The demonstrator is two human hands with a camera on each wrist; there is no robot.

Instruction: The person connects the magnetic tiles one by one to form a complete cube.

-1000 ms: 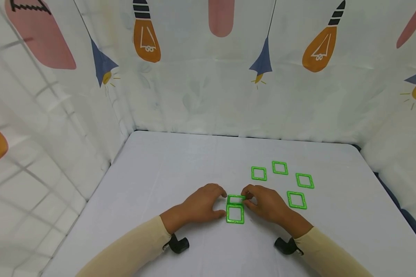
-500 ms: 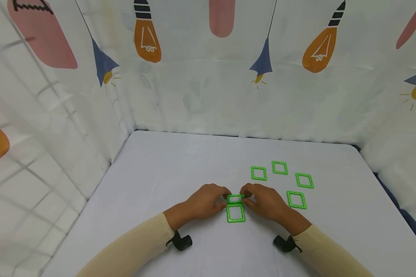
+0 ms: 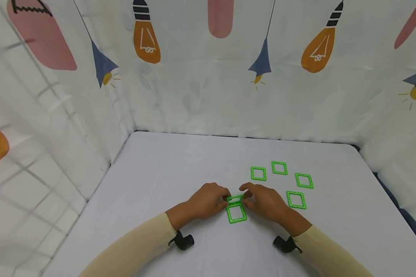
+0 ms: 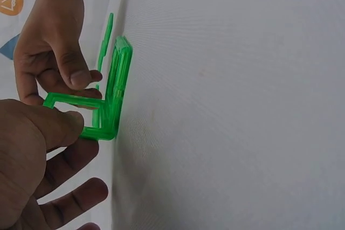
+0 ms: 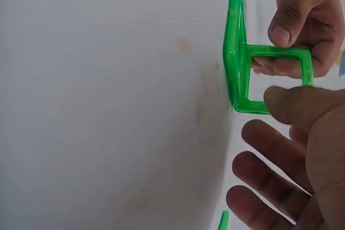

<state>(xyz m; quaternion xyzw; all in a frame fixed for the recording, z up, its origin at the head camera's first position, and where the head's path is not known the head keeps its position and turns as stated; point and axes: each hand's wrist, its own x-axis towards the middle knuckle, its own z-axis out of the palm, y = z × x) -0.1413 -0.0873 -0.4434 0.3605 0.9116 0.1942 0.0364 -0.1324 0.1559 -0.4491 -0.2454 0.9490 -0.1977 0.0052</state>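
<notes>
"Where do you have the raised frame [image 5: 307, 71]?"

"Between the two hands on my feed, green, its bottom edge meeting the far side of the lower frame [image 3: 238, 221], which lies about level with the table [image 3: 152, 165]. The left hand [image 3: 208, 201] pinches its left side. The right hand [image 3: 265, 202] is at the other side with its forefinger lifted; I can't tell whether it grips."

"What do you see different from a second ago?"

"The left hand was just short of the raised frame then; now it has hold of it. The right forefinger has come up off the top edge, and the lower frame has turned slightly, so its near edge slants."

"And which way does the raised frame point?"

"Up, making an L with the lower frame, its top edge climbing a little toward the right. I see both as roughly square, so I can't pick out a long axis."
</notes>
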